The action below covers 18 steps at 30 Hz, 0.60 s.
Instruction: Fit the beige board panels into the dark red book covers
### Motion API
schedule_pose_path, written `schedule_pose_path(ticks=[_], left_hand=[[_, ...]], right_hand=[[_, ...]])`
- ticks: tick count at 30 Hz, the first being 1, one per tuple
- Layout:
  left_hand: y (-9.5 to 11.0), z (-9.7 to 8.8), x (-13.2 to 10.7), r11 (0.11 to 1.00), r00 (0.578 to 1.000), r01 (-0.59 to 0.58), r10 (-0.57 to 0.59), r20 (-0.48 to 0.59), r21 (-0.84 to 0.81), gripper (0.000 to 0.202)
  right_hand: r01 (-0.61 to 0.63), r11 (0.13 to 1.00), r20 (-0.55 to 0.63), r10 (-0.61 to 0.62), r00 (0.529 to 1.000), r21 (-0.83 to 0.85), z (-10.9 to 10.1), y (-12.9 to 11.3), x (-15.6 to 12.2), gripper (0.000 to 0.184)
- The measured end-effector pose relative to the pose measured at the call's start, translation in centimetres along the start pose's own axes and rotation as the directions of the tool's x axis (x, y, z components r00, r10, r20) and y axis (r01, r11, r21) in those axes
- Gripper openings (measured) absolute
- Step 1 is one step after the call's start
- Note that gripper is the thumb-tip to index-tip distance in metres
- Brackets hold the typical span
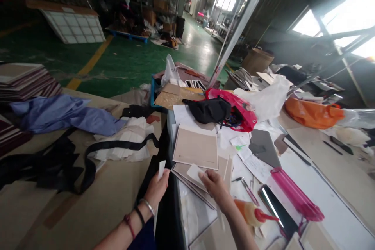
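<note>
My left hand is closed around a narrow white strip, whose end sticks up above the fingers. My right hand pinches a small white rectangular piece with rounded corners. That piece is over a loose stack of beige panels with pale edges; the top panel lies just beyond it. A yellowish squeeze bottle with a red nozzle lies beside my right forearm. Near it are a pink-handled tool and a dark phone-like slab.
Black strap material, white sheets and blue cloth cover parts of the left table. A pink bag, a black pouch and a pink case lie on the right table. A slanted metal post rises behind.
</note>
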<state>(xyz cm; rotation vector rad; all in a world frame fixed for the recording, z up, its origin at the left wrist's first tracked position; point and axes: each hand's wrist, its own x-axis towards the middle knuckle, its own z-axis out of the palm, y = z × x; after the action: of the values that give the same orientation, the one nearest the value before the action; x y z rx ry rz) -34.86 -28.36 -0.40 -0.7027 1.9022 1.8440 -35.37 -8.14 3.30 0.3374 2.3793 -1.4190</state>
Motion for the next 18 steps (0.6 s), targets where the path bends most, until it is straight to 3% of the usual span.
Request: schedule_pose_path(ticks=[3,7,18], left_hand=[[1.1,-0.3,3.5,0.997,0.998,0.062,-0.061,0.035,-0.049,0.052],[1.9,0.2,5.9,0.990,0.991,0.113,-0.106,0.077,-0.090,0.054],[3.2,0.7,6.6,0.981,0.986,0.111,-0.088,0.143,-0.161,0.058]], right_hand=[[-0.013,0.998,0.071,0.018,0.997,-0.069,0.8,-0.6,4.0,0.046],[-0.008,0.985,0.139,0.033,0.990,-0.175,1.6,-1.2,7.1,0.038],[0.015,0.925,0.180,0.058,0.982,-0.380,2.3,-2.9,9.4,0.032]])
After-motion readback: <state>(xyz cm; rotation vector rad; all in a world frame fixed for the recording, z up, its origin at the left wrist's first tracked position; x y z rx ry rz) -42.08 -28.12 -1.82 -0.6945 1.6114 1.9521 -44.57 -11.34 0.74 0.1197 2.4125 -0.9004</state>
